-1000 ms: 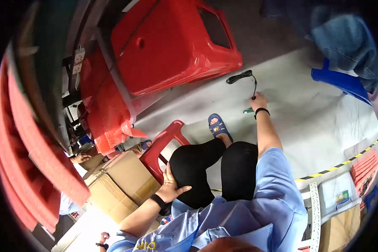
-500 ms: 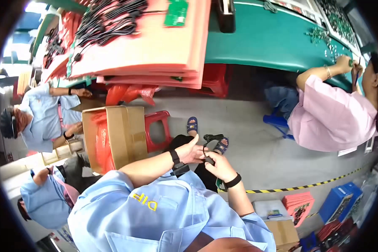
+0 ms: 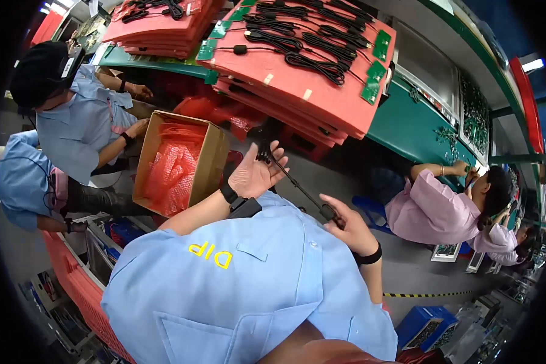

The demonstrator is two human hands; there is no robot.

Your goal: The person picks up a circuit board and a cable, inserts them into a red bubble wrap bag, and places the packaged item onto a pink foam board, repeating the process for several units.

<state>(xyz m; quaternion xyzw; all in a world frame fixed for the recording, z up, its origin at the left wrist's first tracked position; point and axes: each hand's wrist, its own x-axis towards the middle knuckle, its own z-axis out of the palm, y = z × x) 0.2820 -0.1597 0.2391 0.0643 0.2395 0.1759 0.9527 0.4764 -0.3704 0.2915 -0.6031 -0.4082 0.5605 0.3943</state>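
Observation:
A black cable [image 3: 302, 189] runs between my two hands, with its bundled coil [image 3: 266, 134] at the fingers of my left hand [image 3: 256, 173]. That palm faces up and its fingers are partly spread, with the cable lying between them. My right hand [image 3: 350, 227], lower and to the right, pinches a thick black piece [image 3: 328, 212] at the other end of the cable. Whatever lies beyond that pinch is hidden by the fingers and the blue shirt.
Pink foam sheets [image 3: 273, 68] carry bundled black cables [image 3: 321, 45] and green circuit boards [image 3: 375, 82]. A carton [image 3: 209, 159] of red bubble bags [image 3: 175, 159] stands left. Co-workers in blue [image 3: 88, 115] are at left; one in pink [image 3: 434, 206] sits right at the green table [image 3: 400, 118].
My hands have moved apart and up, stretching the cable between them. The coil, which hung near my feet, is now at my left fingers. My view has turned toward the foam stack.

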